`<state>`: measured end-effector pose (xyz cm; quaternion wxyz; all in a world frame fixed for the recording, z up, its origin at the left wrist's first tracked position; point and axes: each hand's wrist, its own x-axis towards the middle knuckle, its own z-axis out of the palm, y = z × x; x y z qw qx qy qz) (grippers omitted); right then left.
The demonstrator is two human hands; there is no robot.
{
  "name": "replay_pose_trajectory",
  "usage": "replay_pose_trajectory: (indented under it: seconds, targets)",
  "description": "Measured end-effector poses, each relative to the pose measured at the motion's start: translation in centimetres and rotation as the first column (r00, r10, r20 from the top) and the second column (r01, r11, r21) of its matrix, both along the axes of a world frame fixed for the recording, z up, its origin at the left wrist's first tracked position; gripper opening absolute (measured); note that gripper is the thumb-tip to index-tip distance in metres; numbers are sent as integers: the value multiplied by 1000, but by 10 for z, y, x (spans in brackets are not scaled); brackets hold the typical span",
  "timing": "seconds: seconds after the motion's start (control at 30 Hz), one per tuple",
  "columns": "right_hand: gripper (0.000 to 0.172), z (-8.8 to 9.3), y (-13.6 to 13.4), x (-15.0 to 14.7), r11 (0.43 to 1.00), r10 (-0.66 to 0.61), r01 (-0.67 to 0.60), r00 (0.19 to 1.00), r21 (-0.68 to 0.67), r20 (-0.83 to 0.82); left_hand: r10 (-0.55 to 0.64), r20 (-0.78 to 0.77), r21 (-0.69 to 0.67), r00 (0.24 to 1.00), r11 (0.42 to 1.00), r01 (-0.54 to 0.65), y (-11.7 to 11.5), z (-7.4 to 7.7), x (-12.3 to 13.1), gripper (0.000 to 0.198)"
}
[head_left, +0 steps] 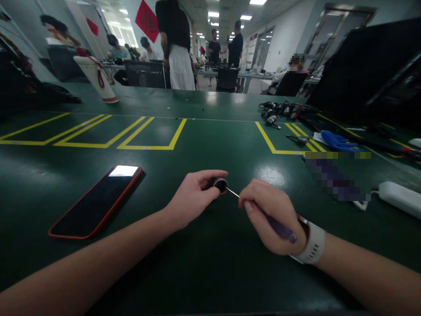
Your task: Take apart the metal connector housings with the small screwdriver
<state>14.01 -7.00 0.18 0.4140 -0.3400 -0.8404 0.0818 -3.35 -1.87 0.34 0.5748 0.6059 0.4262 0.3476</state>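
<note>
Between the thumb and fingers of my left hand [194, 195] is a small round dark part [220, 184] with a metallic rim, its open face turned toward my right side. My right hand [271, 210] is closed around the purple handle of a screwdriver [279, 227]. The thin metal shaft points left, and its tip meets the edge of the round part; whether it sits inside cannot be made out. Both hands are just above the green tabletop [204, 263]. A white-banded watch is on my right wrist.
A phone in an orange case [95, 204] lies at left. Yellow tape outlines [146, 148] mark the table. At right are dark metal parts [279, 109], a blue glove [340, 141], a blurred-out object and a white power strip [399, 197]. A white vase-like container [98, 79] stands at the back left.
</note>
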Motion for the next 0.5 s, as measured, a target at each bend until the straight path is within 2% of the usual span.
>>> replay_pose_trajectory:
  seconds: [0.23, 0.33, 0.5]
  targets:
    - [13, -3, 0, 0, 997, -11, 9, 1000, -77, -23, -25, -24, 4, 999, 1000, 25, -1, -1, -1, 42]
    - [14, -3, 1, 0, 996, -8, 5, 999, -86, -35, -36, 15, 34, 999, 999, 35, -2, -1, 0, 40]
    - [19, -3, 3, 1, 979, -53, 11, 978, -205, -203, 35, 77, -5, 996, 999, -34, -3, 0, 0, 32]
